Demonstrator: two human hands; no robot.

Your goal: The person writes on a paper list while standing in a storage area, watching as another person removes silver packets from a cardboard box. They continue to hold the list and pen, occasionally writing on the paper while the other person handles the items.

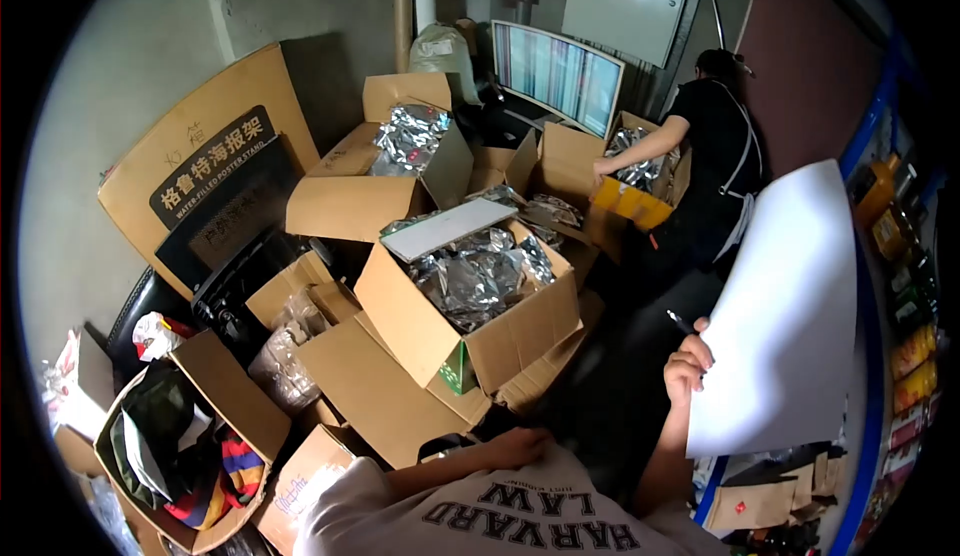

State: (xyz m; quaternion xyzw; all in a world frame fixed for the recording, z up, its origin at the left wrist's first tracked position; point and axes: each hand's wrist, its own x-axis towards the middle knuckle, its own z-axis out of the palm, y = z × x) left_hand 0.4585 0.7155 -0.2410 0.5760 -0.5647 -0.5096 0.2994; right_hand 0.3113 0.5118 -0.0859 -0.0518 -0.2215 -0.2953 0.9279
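Note:
My right hand (688, 368) is raised at the right and grips the left edge of a large white sheet (785, 306), with a black pen (679, 321) sticking up between its fingers. My left hand (518, 447) lies low against my white printed T-shirt (520, 511), next to the lower flap of an open cardboard box (415, 331). Its fingers look curled, and I see nothing in them. The box is full of crumpled silver foil bags (480, 276), and a flat white slab (448, 228) lies across its top.
A person in black (715, 126) reaches into another box of foil bags (635, 171) at the back right, beside a curved monitor (555, 71). More open boxes crowd the floor, one holding clothes (180, 446). A cardboard poster-stand carton (200, 156) leans left. Stocked shelves (900, 256) run along the right.

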